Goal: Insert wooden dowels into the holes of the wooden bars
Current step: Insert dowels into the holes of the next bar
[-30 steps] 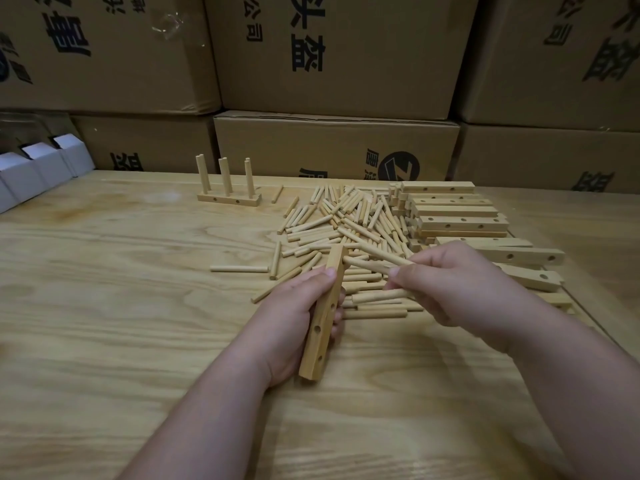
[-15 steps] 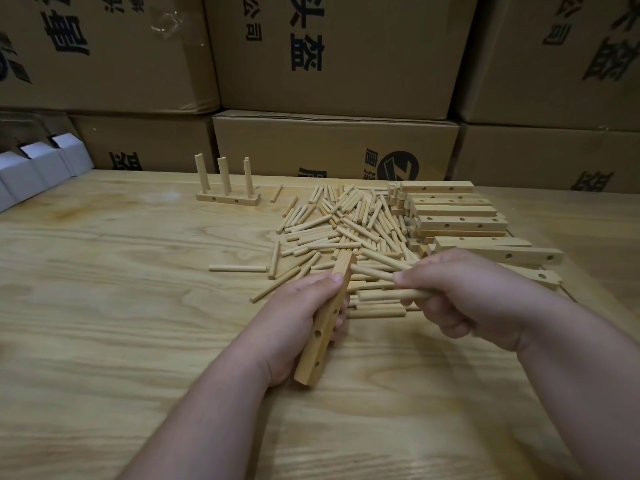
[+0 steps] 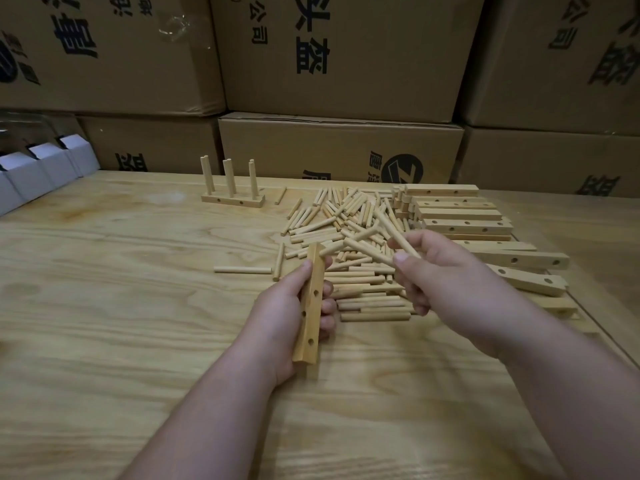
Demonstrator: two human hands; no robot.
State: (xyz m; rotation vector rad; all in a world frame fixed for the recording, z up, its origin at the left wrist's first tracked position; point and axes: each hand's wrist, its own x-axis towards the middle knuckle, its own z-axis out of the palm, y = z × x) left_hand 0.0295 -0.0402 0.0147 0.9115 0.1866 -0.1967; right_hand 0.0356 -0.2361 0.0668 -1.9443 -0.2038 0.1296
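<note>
- The table [image 3: 104,341] fills the near ground; both forearms enter from the bottom edge, cut off by the frame.
- The left hand [image 3: 291,317] grasps a bar [image 3: 310,306] nearest the viewer, thumb on its left side, fingers curled round its right. The bar stands nearly on end, tilted slightly, with three holes showing on the face turned to the camera. Its lower end hides part of the palm; whether that end touches the table is unclear.
- Right of the bar, the right hand [image 3: 446,275] pinches two dowels [image 3: 377,244] between thumb and fingers. They cross and point up and left, toward the bar's top, without touching it. Their gripped ends are hidden in the hand, and the lower fingers are curled out of sight.
- Just beyond the bar lies the dowel pile [image 3: 349,237], loose and criss-crossed; the right hand covers part of its right side. A single dowel [image 3: 242,270] lies apart, left of the bar's top.
- Right of the bar and behind the right hand lie stacked bars [image 3: 464,216], some partly hidden by the wrist.
- Farther than the bar and to its left stands a finished bar [image 3: 232,199] with three dowels upright in it.
- At the far left edge, white boxes [image 3: 41,171] are cut off.
- Cartons [image 3: 339,150] with dark print wall off the back; the print is only partly legible.
</note>
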